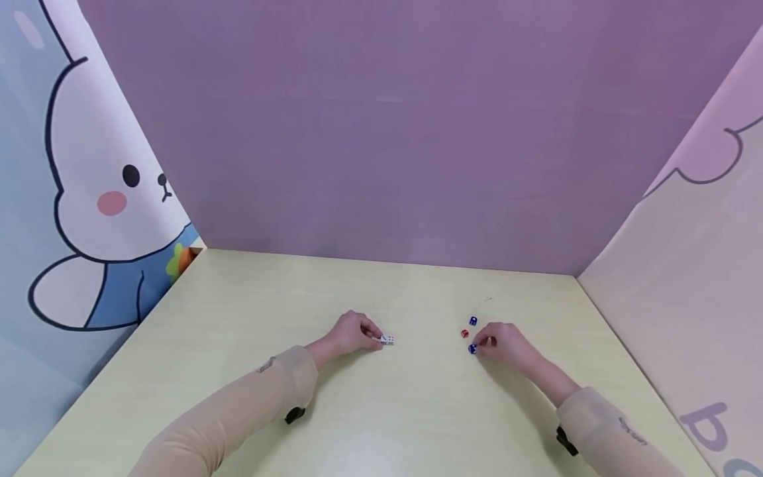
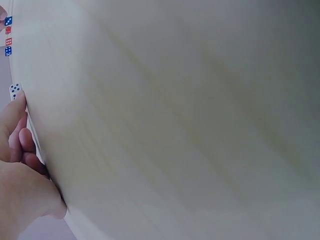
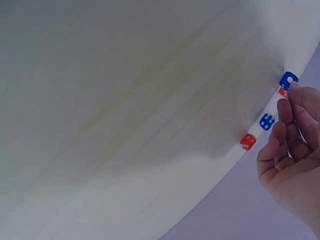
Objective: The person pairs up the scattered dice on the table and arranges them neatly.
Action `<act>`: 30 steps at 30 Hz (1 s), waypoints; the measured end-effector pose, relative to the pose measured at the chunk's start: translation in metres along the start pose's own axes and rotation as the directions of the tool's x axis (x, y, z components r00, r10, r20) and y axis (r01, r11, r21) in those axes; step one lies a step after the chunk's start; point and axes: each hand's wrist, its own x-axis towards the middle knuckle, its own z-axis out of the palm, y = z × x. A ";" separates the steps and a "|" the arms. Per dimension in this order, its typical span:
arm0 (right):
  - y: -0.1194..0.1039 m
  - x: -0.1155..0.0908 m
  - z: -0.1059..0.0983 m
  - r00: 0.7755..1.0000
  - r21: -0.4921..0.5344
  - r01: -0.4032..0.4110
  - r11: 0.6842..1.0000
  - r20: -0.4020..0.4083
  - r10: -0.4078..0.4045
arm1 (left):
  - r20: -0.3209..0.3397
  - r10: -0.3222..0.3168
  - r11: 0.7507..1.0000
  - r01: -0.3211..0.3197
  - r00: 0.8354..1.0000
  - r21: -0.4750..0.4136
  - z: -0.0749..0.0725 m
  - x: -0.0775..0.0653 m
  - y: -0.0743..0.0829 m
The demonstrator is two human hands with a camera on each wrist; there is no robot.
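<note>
Dice [image 1: 387,340], white, sit pinched by the left hand [image 1: 350,333]; the right hand [image 1: 507,342] pinches a blue die [image 1: 473,348] (red die [image 1: 465,334] near).

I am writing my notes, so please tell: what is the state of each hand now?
Left hand: closed, pinching a white die.
Right hand: closed, pinching a blue die.

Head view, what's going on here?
A person is handling small dice at a pale tabletop. The left hand pinches at least one white die; the exact count there is hard to tell. The right hand pinches a blue die. A second blue die and two red dice lie close by it. The white and coloured dice sit apart, with tabletop between them.
</note>
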 end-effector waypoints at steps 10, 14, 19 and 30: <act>-0.021 0.002 0.009 0.999 0.035 0.031 0.999 0.034 -0.032 | -0.006 -0.015 1.000 0.015 1.000 -0.009 -0.001 0.000 0.003; -0.026 0.005 0.014 0.997 0.038 0.063 0.997 0.038 -0.065 | -0.010 -0.014 1.000 0.014 1.000 -0.009 -0.002 -0.001 0.005; -0.036 0.005 0.019 0.996 0.057 0.085 0.995 0.035 -0.087 | -0.020 0.013 1.000 -0.013 1.000 0.020 0.000 -0.002 0.003; -0.066 0.009 0.032 0.997 0.069 0.068 0.995 0.028 -0.070 | -0.023 0.000 1.000 0.001 1.000 0.010 -0.002 -0.009 0.004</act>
